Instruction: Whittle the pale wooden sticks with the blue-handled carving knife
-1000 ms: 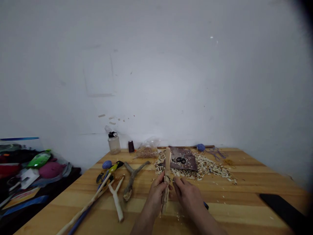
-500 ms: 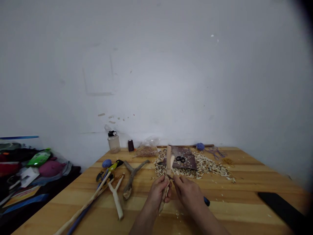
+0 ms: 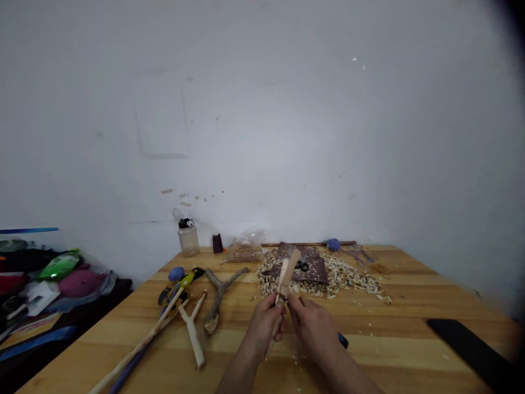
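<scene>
At far left, off the wooden table [image 3: 414, 328], a heap of bags sits on a dark surface, with a green packet [image 3: 57, 267] and a pink plush shape [image 3: 80, 283] on top. On the table's left side lie a long peeled stick [image 3: 139, 340], a yellow-and-black tool [image 3: 189, 278], a pale forked stick [image 3: 192, 334] and a bark-covered forked branch [image 3: 217, 305]. Behind them stand a plastic bottle [image 3: 188, 239] and a dark thread spool [image 3: 217, 243].

At centre, the left hand [image 3: 263, 324] is closed around a carved pale wooden fork [image 3: 283, 287], held above the table. Its long axis tilts, with the lower end down toward the person and left, and its two prongs pointing up and away, slightly right. The right hand [image 3: 314, 328] is curled closed just beside it, fingertips at the fork, with a blue handle end [image 3: 343, 340] showing past its heel; what it pinches is too small to tell.

Beyond lie wood shavings [image 3: 353, 282] around a brown sheet [image 3: 315, 271] with black scissors [image 3: 302, 266] on it. At far right rests a black slab [image 3: 467, 345] – a tablet or phone, can't tell which.
</scene>
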The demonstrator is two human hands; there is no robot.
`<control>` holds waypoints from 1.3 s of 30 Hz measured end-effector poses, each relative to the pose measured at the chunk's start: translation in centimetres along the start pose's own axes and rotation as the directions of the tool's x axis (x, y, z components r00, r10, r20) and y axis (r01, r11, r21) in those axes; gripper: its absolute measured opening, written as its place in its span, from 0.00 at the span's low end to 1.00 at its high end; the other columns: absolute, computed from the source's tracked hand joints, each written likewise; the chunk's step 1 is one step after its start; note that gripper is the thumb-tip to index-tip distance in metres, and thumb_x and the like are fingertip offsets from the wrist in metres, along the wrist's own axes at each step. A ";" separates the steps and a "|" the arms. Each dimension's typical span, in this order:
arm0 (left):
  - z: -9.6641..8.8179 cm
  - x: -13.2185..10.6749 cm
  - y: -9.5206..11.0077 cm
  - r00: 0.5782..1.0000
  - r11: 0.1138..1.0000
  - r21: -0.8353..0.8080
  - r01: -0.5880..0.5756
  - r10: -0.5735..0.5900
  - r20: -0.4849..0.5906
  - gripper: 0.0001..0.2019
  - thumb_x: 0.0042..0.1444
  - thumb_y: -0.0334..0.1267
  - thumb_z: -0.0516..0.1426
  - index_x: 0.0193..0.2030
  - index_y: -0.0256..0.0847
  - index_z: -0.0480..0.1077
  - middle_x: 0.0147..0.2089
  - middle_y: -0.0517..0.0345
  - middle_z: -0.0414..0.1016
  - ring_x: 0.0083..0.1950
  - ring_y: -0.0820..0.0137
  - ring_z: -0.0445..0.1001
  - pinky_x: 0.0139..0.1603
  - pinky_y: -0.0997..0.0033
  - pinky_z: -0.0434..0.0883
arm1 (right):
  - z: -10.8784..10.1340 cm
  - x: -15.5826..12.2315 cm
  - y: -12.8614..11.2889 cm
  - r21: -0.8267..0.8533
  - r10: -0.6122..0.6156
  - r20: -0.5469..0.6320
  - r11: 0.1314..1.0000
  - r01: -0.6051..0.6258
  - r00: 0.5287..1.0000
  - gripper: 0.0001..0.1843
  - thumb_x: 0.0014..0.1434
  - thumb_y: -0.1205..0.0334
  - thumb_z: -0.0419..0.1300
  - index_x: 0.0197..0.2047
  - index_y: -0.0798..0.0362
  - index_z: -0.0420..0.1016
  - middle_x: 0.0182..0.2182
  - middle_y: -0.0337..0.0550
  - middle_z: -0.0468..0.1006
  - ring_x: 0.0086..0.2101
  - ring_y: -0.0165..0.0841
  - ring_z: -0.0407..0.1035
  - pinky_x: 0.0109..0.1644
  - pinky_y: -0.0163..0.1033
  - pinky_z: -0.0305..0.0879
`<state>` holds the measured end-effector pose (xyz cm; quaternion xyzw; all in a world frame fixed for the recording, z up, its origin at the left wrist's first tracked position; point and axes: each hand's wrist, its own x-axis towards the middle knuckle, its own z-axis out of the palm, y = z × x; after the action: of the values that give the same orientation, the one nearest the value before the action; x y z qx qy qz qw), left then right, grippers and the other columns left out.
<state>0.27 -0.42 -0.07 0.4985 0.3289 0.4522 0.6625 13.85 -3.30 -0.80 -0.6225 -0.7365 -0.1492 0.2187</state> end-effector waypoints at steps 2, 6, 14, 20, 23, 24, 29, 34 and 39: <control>-0.1 0.1 -0.1 1.000 1.000 0.005 -0.009 0.009 -0.001 0.13 0.45 0.44 0.59 0.34 0.39 0.64 0.25 0.67 0.62 0.14 0.82 0.58 0.09 0.83 0.50 | 0.0 0.0 -0.1 0.014 0.010 -0.002 1.000 -0.010 1.000 0.12 0.61 0.66 0.52 0.47 0.45 0.68 0.31 0.38 0.75 0.29 0.30 0.71 0.27 0.33 0.50; 0.2 0.1 -0.2 1.000 0.999 0.035 -0.003 0.003 -0.011 0.16 0.45 0.43 0.58 0.41 0.39 0.65 0.25 0.67 0.62 0.14 0.82 0.58 0.09 0.82 0.50 | 0.0 0.0 0.3 0.041 0.053 -0.073 0.998 -0.050 0.996 0.11 0.62 0.63 0.50 0.46 0.46 0.68 0.32 0.39 0.75 0.30 0.30 0.71 0.28 0.33 0.51; 0.3 0.1 -0.5 0.998 0.998 0.068 -0.019 0.022 -0.054 0.16 0.46 0.43 0.57 0.41 0.39 0.66 0.24 0.69 0.60 0.14 0.82 0.58 0.09 0.82 0.50 | 0.0 0.0 -0.3 0.010 0.021 -0.002 1.000 -0.021 1.000 0.13 0.60 0.67 0.52 0.47 0.45 0.69 0.30 0.38 0.75 0.28 0.31 0.71 0.26 0.34 0.50; 0.1 0.3 -0.7 0.997 0.991 0.121 -0.061 0.066 -0.035 0.24 0.47 0.45 0.58 0.51 0.39 0.62 0.20 0.73 0.56 0.13 0.82 0.53 0.09 0.82 0.50 | -0.3 0.1 0.2 0.091 0.096 -0.081 0.992 -0.089 0.992 0.10 0.64 0.62 0.48 0.44 0.47 0.69 0.33 0.39 0.76 0.29 0.30 0.71 0.27 0.34 0.52; 0.3 0.2 -0.6 0.998 0.992 0.107 -0.065 0.068 -0.017 0.23 0.48 0.48 0.57 0.48 0.38 0.63 0.21 0.72 0.56 0.12 0.82 0.52 0.08 0.82 0.49 | -0.1 0.1 0.0 0.053 0.071 -0.067 0.996 -0.068 0.995 0.10 0.63 0.63 0.48 0.43 0.47 0.69 0.31 0.39 0.76 0.28 0.29 0.71 0.26 0.33 0.51; 0.4 0.2 -0.6 0.998 0.994 0.094 -0.061 0.063 -0.018 0.21 0.48 0.48 0.57 0.46 0.38 0.64 0.21 0.72 0.56 0.12 0.83 0.52 0.08 0.82 0.49 | 0.0 0.0 -0.1 0.036 0.057 -0.057 0.998 -0.055 0.997 0.10 0.62 0.64 0.49 0.44 0.47 0.69 0.30 0.38 0.75 0.28 0.29 0.71 0.26 0.33 0.50; 0.3 0.2 -0.7 0.998 0.998 0.041 -0.048 0.050 -0.034 0.19 0.46 0.48 0.59 0.42 0.40 0.65 0.20 0.72 0.56 0.12 0.83 0.52 0.09 0.82 0.47 | 0.3 -0.1 -0.6 0.023 0.043 -0.045 0.999 -0.042 0.998 0.11 0.61 0.64 0.51 0.45 0.45 0.68 0.29 0.37 0.75 0.26 0.29 0.70 0.24 0.33 0.48; 0.5 0.1 -0.7 0.999 0.998 0.038 -0.043 0.043 -0.024 0.18 0.47 0.49 0.59 0.41 0.40 0.65 0.21 0.72 0.57 0.11 0.83 0.52 0.09 0.82 0.47 | 0.0 0.0 0.3 0.051 0.092 -0.125 0.995 -0.086 0.988 0.10 0.64 0.62 0.48 0.43 0.46 0.69 0.32 0.38 0.75 0.27 0.29 0.70 0.26 0.33 0.50; 0.7 0.0 -0.7 0.998 0.997 0.059 -0.043 0.046 -0.052 0.17 0.47 0.49 0.59 0.39 0.40 0.65 0.19 0.73 0.56 0.12 0.83 0.53 0.09 0.83 0.48 | 0.1 0.0 0.0 -0.012 0.037 -0.096 0.999 -0.038 0.995 0.09 0.60 0.67 0.51 0.43 0.47 0.69 0.30 0.38 0.75 0.28 0.30 0.70 0.26 0.33 0.51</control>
<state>1.06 -0.74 -0.55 0.5125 0.3482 0.4701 0.6286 13.82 -3.23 -0.92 -0.6299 -0.7123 -0.1799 0.2521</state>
